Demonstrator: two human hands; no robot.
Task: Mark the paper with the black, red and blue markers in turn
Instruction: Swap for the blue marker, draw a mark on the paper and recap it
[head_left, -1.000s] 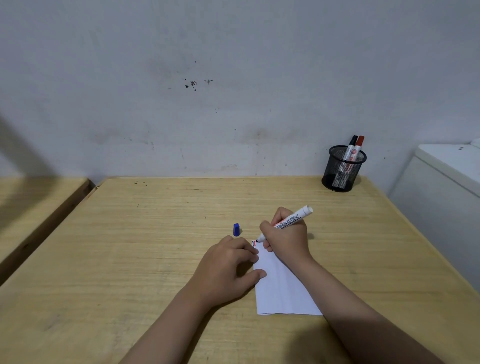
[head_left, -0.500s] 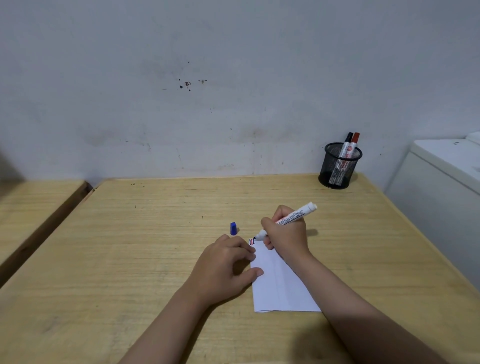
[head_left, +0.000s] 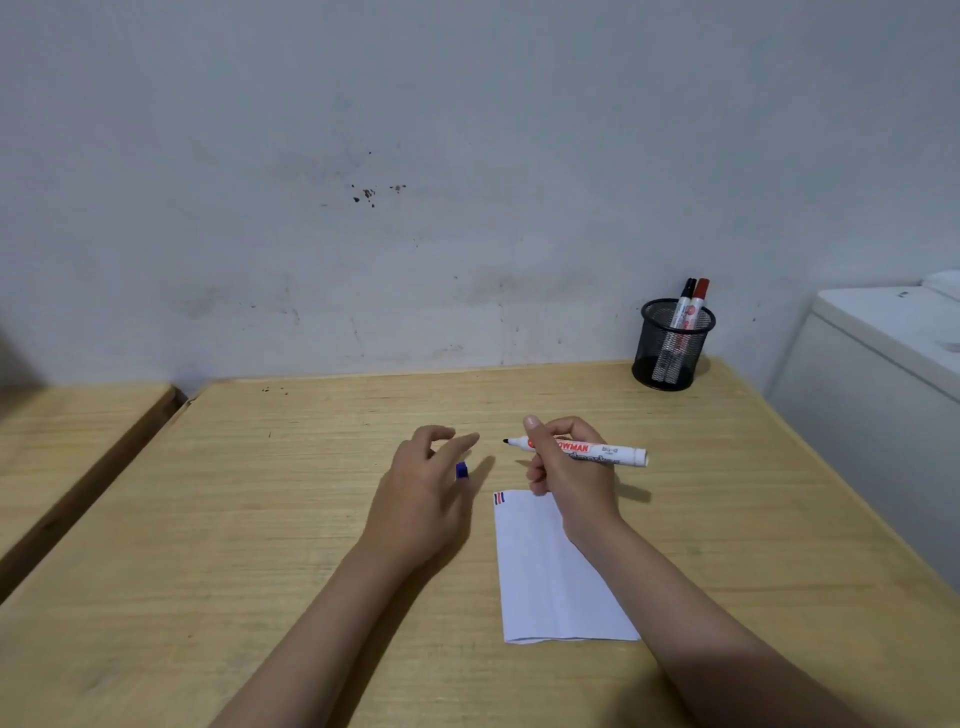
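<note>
My right hand (head_left: 569, 467) is closed around the uncapped white-barrelled marker (head_left: 587, 451), held level just above centre frame with its dark tip pointing left, clear of the sheet. The folded white paper (head_left: 550, 571) lies flat on the pale wooden table (head_left: 260, 519), lower centre, and its upper left corner carries three short strokes (head_left: 499, 498), which look like black, red and blue, though they are too small to sort with certainty. By that I judge the marking itself is done and the step in hand is recapping the last marker.

My left hand (head_left: 421, 499) is open and holds nothing, fingers spread over the small blue plastic cap (head_left: 462, 471), which sits on the table just left of the paper's top corner. Whether my fingers already touch the cap I cannot tell.

The next move calls for a pinch on that cap with my left fingertips, then bringing it to the tip and pressing it on straight, keeping the wet tip off the paper and my skin.

The black-capped marker (head_left: 687, 301) and red-capped marker (head_left: 698, 301) stand in the black wire-mesh pen cup (head_left: 670, 348) at the upper right corner of the table. Their lower barrels are only dimly seen through the mesh. My right forearm covers the paper's right edge, and the white cabinet (head_left: 883, 374) is cut off at the right of frame.
</note>
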